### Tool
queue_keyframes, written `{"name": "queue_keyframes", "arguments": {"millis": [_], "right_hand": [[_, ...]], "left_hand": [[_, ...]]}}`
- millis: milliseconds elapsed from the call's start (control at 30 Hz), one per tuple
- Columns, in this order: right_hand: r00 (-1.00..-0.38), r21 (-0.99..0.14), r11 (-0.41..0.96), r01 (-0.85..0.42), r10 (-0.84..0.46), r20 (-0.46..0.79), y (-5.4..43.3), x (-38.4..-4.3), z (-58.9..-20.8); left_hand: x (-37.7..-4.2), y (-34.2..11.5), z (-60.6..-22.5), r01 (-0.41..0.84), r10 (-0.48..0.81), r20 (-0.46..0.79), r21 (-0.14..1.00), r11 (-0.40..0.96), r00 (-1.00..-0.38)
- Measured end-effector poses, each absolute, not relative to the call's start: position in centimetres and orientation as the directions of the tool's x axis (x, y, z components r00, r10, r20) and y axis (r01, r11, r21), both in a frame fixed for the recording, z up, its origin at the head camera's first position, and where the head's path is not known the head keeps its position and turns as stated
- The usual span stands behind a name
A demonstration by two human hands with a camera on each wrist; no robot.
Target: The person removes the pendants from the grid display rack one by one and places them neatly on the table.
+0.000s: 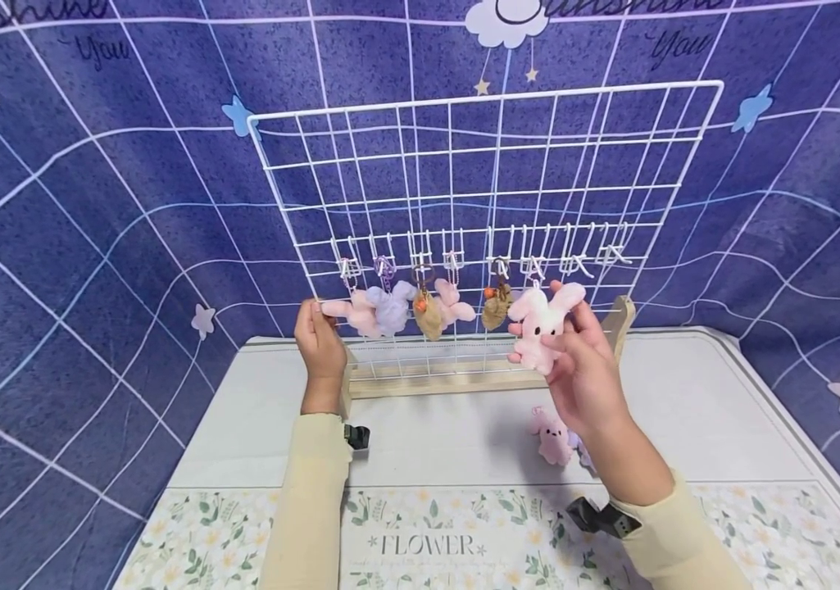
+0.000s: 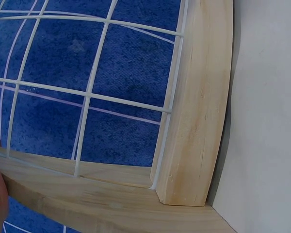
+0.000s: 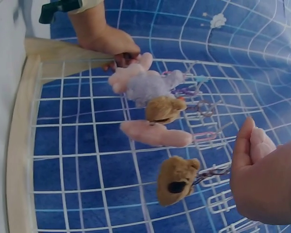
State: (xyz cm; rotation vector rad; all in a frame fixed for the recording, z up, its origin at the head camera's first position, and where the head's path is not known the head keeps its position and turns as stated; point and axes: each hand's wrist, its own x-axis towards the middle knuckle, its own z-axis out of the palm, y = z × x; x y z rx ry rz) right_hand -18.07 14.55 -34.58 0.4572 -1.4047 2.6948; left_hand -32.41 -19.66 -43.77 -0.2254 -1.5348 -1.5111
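A white wire grid rack (image 1: 451,197) stands in a wooden base (image 1: 456,383). My left hand (image 1: 319,348) grips its left edge beside the hanging toys; in the right wrist view the fingers of that left hand (image 3: 111,43) curl at the rack's side. My right hand (image 1: 589,373) holds a pale pink bunny plush keychain (image 1: 536,348) just below a hook on the right half, thumb across its front. Its ring is up at the hook; whether it hangs there I cannot tell. In the right wrist view the right hand (image 3: 262,184) mostly hides this bunny.
Along the hook row hang a pink plush (image 1: 362,315), a lavender plush (image 1: 392,310), brown plushes (image 1: 429,316) and another pink one (image 1: 456,307). Bare hooks (image 1: 615,256) are at the right. A pink plush keychain (image 1: 555,441) lies on the white table (image 1: 242,426), partly overlapping a lavender one.
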Motion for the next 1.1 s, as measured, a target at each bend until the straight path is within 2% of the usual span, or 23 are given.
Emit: {"name": "queue_keyframes", "arguments": {"millis": [300,667,867,1100], "right_hand": [[-0.941,-0.813,-0.528,-0.245,-0.073,0.331,14.6,-17.2,-34.0],[-0.921,-0.829,-0.473,-0.298,-0.084,0.379,14.7,-17.4,-35.4],[-0.97,-0.948,-0.218,-0.231,-0.021,0.241,14.8,-17.7,-36.0],[-0.976,-0.977,-0.024,-0.213,-0.037,0.214,15.6,-18.4,-36.9]], "left_hand": [[-32.5,-19.7,-43.8,0.687,-0.47,0.688,0.695,0.212,-0.552],[-32.4,-19.9,-43.7,0.688,-0.447,0.709,0.684,0.245,-0.546],[-32.4,-19.8,-43.7,0.696,-0.439,0.72,0.673,0.251,-0.538],[-32.4,-19.8,-43.9,0.682,-0.46,0.699,0.692,0.238,-0.548]]}}
